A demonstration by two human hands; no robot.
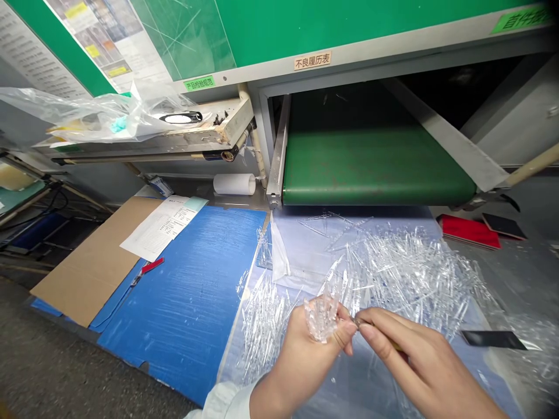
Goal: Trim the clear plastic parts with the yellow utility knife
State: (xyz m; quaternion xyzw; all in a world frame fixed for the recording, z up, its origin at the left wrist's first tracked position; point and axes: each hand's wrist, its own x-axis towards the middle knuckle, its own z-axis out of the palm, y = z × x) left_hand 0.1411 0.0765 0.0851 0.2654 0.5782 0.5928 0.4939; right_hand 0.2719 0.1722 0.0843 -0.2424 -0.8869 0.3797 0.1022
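My left hand (305, 349) is closed round a bundle of clear plastic tips (322, 314), held upright near the bottom middle of the head view. My right hand (406, 355) sits just to its right, fingers pinched on a small thin tool or piece that I cannot make out, its tip touching the bundle. Behind the hands a big loose heap of clear plastic tips (410, 273) lies on a clear plastic sheet (301, 250). A smaller heap of clear tips (262, 320) lies left of my left hand.
A green conveyor belt (371, 166) ends just behind the heap. To the left lie a blue corrugated board (187, 291), brown cardboard (96, 262), a paper form (161, 224) and a red-handled tool (151, 267). A dark flat blade-like object (493, 339) lies at the right, red and black pads (469, 230) farther back.
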